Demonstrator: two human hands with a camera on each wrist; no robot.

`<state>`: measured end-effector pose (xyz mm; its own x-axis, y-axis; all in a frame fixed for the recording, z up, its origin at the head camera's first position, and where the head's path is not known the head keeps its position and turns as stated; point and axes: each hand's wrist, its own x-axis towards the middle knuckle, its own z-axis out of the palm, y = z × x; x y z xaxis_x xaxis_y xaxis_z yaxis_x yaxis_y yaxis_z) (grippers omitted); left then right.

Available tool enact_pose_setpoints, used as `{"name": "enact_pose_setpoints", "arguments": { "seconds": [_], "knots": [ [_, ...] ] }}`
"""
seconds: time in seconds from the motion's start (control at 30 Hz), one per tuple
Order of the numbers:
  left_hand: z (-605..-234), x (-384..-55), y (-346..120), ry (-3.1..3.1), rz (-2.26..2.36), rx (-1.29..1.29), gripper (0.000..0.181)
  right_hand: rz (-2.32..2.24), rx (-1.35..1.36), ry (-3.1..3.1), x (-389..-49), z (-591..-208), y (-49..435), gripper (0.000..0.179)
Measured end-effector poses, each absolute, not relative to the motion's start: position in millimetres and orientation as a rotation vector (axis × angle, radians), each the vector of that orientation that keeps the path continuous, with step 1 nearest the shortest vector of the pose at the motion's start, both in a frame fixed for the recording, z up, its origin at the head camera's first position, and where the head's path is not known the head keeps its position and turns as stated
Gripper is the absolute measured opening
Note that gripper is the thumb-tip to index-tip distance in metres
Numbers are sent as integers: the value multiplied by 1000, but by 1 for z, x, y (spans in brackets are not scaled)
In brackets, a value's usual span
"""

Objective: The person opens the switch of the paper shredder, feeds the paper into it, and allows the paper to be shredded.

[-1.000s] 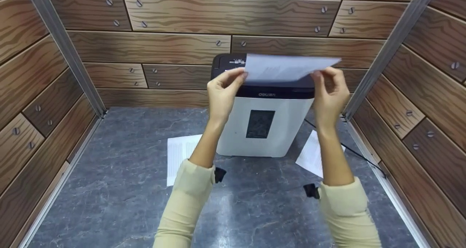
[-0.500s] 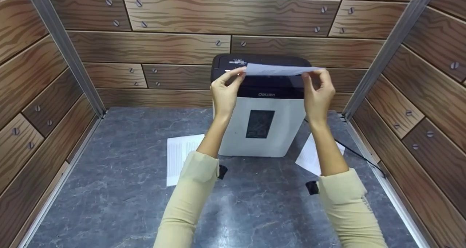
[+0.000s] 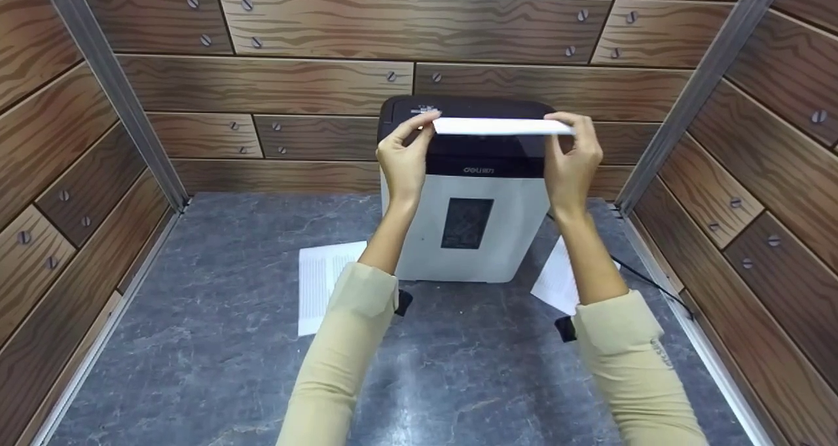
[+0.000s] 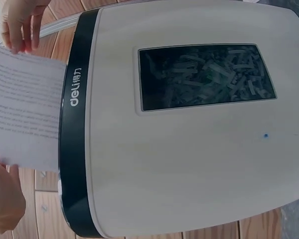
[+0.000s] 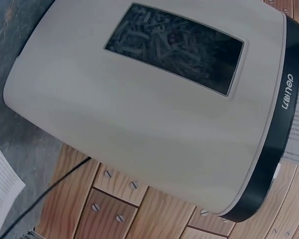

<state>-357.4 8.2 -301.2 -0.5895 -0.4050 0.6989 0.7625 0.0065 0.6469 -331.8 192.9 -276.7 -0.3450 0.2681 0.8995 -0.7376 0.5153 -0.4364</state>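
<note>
A sheet of printed paper (image 3: 501,126) is held above the top of a paper shredder (image 3: 419,236), seen nearly edge-on in the head view. My left hand (image 3: 403,161) pinches its left end between thumb and fingers. The right hand (image 3: 573,161) pinches the opposite end. The left wrist view shows the print on the paper (image 4: 24,109) and its lower edge at the shredder's dark top. Whether that edge sits inside the slot cannot be told. Shreds of paper (image 4: 214,74) show through the shredder's window. Neither hand appears in the right wrist view.
One printed sheet (image 3: 324,282) lies on the dark floor left of the shredder, another sheet (image 3: 556,279) to its right. A black cord (image 3: 648,279) runs along the right side. Wood-patterned walls (image 3: 314,27) stand behind and on both sides.
The sheet has come down toward the shredder's top and now looks like a thin strip from above. My right hand has moved left, closer to the left hand. Both still pinch the paper.
</note>
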Motion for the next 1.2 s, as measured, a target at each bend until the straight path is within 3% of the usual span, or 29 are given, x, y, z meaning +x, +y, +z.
{"name": "enact_pose_setpoints", "arguments": {
  "seconds": [0.3, 0.5, 0.73, 0.9, 1.2],
  "knots": [
    [-302, -357, 9, -1382, -1741, -426, 10, 1134, 401, -1657, -333, -278, 191, 9],
    [-290, -338, 10, -1367, -1748, -430, 9, 1146, 389, -1668, -334, -278, 190, 11],
    [-289, -333, 11, -1379, -1782, -436, 6, 1167, 442, -1676, -354, -294, 200, 7],
    [-291, -333, 11, -1385, -1774, -441, 6, 1085, 484, -1754, -365, -303, 208, 17],
    [-293, -338, 11, -1412, -1853, -451, 10, 1023, 385, -1857, -372, -301, 209, 14]
  ]
}}
